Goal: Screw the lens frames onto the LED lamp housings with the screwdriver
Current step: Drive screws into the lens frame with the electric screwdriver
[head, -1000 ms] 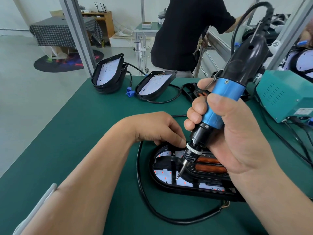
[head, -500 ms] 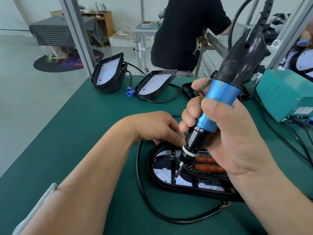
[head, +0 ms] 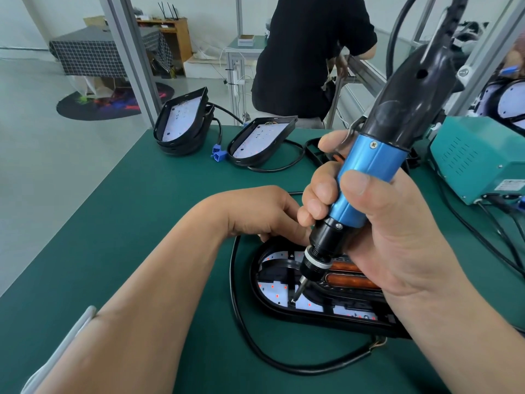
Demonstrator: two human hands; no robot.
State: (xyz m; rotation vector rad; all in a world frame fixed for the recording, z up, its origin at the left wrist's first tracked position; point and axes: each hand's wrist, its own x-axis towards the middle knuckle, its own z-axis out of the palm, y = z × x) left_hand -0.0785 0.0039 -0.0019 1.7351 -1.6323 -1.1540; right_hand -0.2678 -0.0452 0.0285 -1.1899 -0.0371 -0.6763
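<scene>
My right hand [head: 392, 237] has a closed grip round the screwdriver [head: 366, 172]. Its bit sits on a screw [head: 292, 301] in the lens frame [head: 272, 275], near-left in the lamp housing [head: 318, 319] on the tabletop [head: 142, 223]. My left hand [head: 261, 214] curls over its far rim. The bit leans, so a slip could strip the head or scar the LED board.

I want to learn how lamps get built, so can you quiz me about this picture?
1. True or false: the right hand grips the electric screwdriver.
2. The screwdriver's bit touches: A) the lens frame, B) the blue connector, C) the teal power box.
3. Fill in: the ___ hand rests at the lamp housing's far edge.
Key: 1 true; 2 A; 3 left hand.
</scene>
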